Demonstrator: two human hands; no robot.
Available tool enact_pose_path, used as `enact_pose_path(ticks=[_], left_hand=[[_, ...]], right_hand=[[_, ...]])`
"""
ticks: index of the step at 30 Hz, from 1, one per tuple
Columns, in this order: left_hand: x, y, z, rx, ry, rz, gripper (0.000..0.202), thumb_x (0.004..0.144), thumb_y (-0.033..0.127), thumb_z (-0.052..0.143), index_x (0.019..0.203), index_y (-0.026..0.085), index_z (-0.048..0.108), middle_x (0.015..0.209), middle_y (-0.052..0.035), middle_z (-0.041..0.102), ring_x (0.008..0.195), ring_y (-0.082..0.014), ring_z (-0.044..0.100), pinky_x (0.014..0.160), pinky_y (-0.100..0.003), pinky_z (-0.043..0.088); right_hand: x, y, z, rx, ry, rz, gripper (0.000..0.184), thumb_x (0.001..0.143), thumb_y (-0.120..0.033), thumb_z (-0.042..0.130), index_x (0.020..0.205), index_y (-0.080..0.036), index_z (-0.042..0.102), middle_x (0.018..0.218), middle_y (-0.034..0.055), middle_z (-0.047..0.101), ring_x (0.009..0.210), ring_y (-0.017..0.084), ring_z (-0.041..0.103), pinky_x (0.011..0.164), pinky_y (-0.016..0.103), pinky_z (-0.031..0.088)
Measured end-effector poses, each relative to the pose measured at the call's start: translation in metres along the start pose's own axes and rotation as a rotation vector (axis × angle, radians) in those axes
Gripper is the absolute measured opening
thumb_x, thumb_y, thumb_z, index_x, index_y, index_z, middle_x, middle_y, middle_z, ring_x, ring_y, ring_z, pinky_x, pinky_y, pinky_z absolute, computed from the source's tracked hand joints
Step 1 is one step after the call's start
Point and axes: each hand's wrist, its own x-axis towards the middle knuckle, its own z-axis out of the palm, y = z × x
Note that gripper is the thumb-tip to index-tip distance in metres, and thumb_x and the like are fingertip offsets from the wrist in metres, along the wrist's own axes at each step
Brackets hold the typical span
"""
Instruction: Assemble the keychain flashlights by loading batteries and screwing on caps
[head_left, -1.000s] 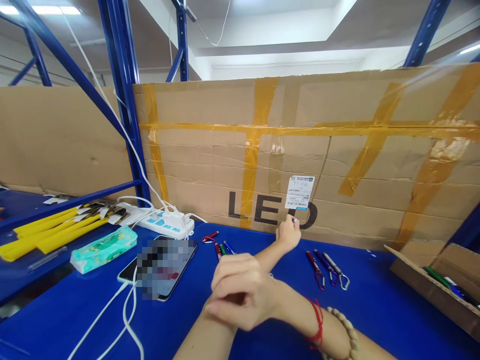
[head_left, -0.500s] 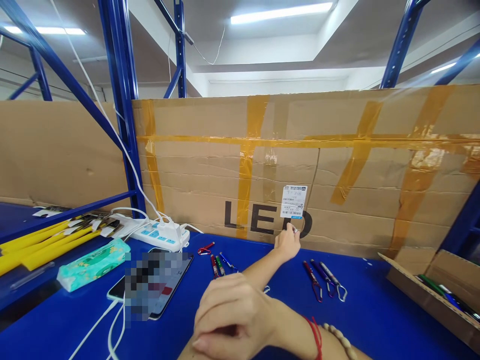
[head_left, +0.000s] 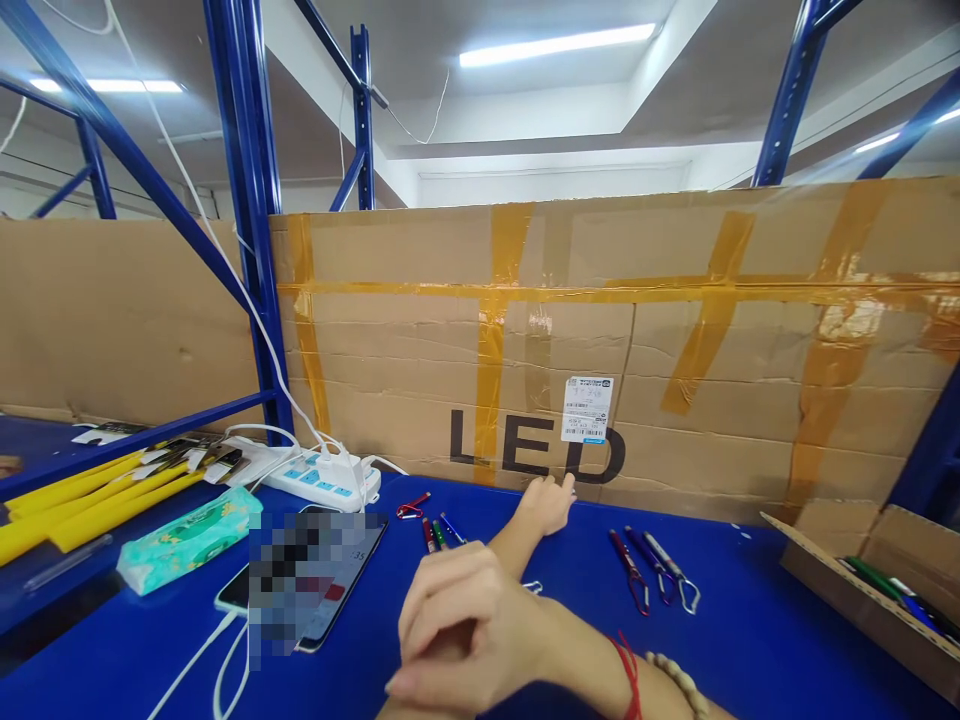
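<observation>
**Crossed arms over loose pen lights**

The left hand (head_left: 546,503) reaches to the far edge of the blue tabletop (head_left: 750,640), its fingers pointing at the big taped cardboard box (head_left: 675,350). It is too small from here to tell whether it pinches anything. The right hand (head_left: 465,640) lies curled over the left forearm (head_left: 510,545), loosely clasping it and holding nothing else.

A trio of pen lights (head_left: 439,530) lies just left of that forearm, a second trio (head_left: 654,572) lies to its right, and a loose clip (head_left: 532,587) is almost touching the arm.

To my eye the risk is a careless sweep. If the forearm drags back it could scatter the near trio or catch the clip. A swing leftward might snag the white charging cable (head_left: 225,650) and tug the phone (head_left: 315,575) toward the near edge.
</observation>
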Motion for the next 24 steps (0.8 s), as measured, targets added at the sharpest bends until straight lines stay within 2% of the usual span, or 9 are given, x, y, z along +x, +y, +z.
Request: enact_pose_path(ticks=[3, 5, 9, 11, 13, 16, 20, 22, 24], left_hand=[[-0.003, -0.009, -0.004, 0.02, -0.006, 0.065, 0.025, 0.091, 0.029, 0.052, 0.114, 0.017, 0.055, 0.117, -0.0088, 0.056, 0.1, -0.021, 0.057, 0.086, -0.041, 0.049], [-0.005, -0.016, -0.007, 0.026, -0.025, 0.116, 0.024, 0.091, 0.029, 0.052, 0.112, 0.017, 0.056, 0.116, -0.0086, 0.056, 0.099, -0.0205, 0.057, 0.086, -0.041, 0.049], [-0.011, -0.032, -0.014, 0.04, -0.069, 0.201, 0.023, 0.09, 0.029, 0.054, 0.108, 0.015, 0.057, 0.111, -0.0081, 0.058, 0.095, -0.0198, 0.059, 0.083, -0.041, 0.05], [-0.014, -0.04, -0.017, 0.048, -0.057, 0.217, 0.021, 0.091, 0.03, 0.052, 0.107, 0.017, 0.058, 0.111, -0.0081, 0.058, 0.096, -0.0194, 0.058, 0.083, -0.04, 0.05], [-0.016, -0.046, -0.02, 0.061, -0.047, 0.222, 0.021, 0.091, 0.03, 0.052, 0.106, 0.017, 0.058, 0.111, -0.0081, 0.058, 0.095, -0.0191, 0.058, 0.083, -0.04, 0.05], [-0.018, -0.052, -0.026, 0.082, -0.044, 0.22, 0.021, 0.091, 0.029, 0.052, 0.107, 0.016, 0.058, 0.109, -0.0078, 0.059, 0.094, -0.0189, 0.059, 0.082, -0.039, 0.05], [-0.02, -0.052, -0.036, 0.111, -0.03, 0.228, 0.021, 0.091, 0.029, 0.052, 0.106, 0.016, 0.058, 0.109, -0.008, 0.059, 0.093, -0.019, 0.059, 0.081, -0.039, 0.05], [-0.023, -0.049, -0.041, 0.135, -0.012, 0.243, 0.022, 0.091, 0.029, 0.053, 0.107, 0.015, 0.057, 0.108, -0.0078, 0.059, 0.093, -0.0193, 0.059, 0.081, -0.039, 0.051], [-0.027, -0.045, -0.044, 0.161, 0.016, 0.257, 0.024, 0.09, 0.028, 0.055, 0.109, 0.013, 0.056, 0.107, -0.0073, 0.059, 0.093, -0.0198, 0.06, 0.08, -0.04, 0.051]], right_hand=[[0.002, -0.016, -0.002, 0.041, -0.091, -0.071, 0.025, 0.09, -0.03, 0.051, 0.072, -0.014, 0.06, 0.075, 0.0019, 0.067, 0.069, 0.006, 0.059, 0.07, 0.015, 0.048], [0.003, -0.018, -0.002, 0.002, -0.066, -0.127, 0.028, 0.093, -0.029, 0.047, 0.071, -0.015, 0.059, 0.071, 0.0006, 0.066, 0.067, 0.006, 0.059, 0.067, 0.015, 0.047], [0.003, -0.004, 0.006, -0.125, 0.186, -0.258, 0.042, 0.087, -0.039, 0.052, 0.051, -0.018, 0.047, 0.045, -0.0043, 0.052, 0.043, 0.005, 0.045, 0.043, 0.02, 0.037], [0.001, 0.004, 0.008, -0.193, 0.32, -0.308, 0.046, 0.083, -0.04, 0.055, 0.045, -0.019, 0.04, 0.038, -0.0063, 0.043, 0.037, 0.005, 0.036, 0.037, 0.023, 0.027], [0.0, 0.006, 0.008, -0.284, 0.362, -0.327, 0.049, 0.079, -0.036, 0.058, 0.041, -0.019, 0.031, 0.035, -0.0072, 0.035, 0.035, 0.006, 0.029, 0.035, 0.025, 0.021], [-0.001, 0.001, 0.005, -0.323, 0.217, -0.273, 0.042, 0.08, -0.033, 0.056, 0.044, -0.02, 0.037, 0.04, -0.0062, 0.042, 0.039, 0.007, 0.036, 0.039, 0.024, 0.027], [0.002, -0.012, 0.002, -0.173, 0.001, -0.197, 0.026, 0.084, -0.029, 0.053, 0.06, -0.018, 0.054, 0.055, -0.0025, 0.059, 0.051, 0.007, 0.051, 0.049, 0.02, 0.04], [0.004, -0.014, 0.001, -0.141, -0.023, -0.176, 0.027, 0.085, -0.028, 0.052, 0.059, -0.018, 0.053, 0.053, -0.0023, 0.059, 0.05, 0.006, 0.05, 0.049, 0.019, 0.04], [0.005, -0.013, 0.0, -0.131, 0.045, -0.175, 0.03, 0.083, -0.029, 0.054, 0.055, -0.018, 0.051, 0.05, -0.0027, 0.056, 0.047, 0.006, 0.048, 0.047, 0.018, 0.04]])
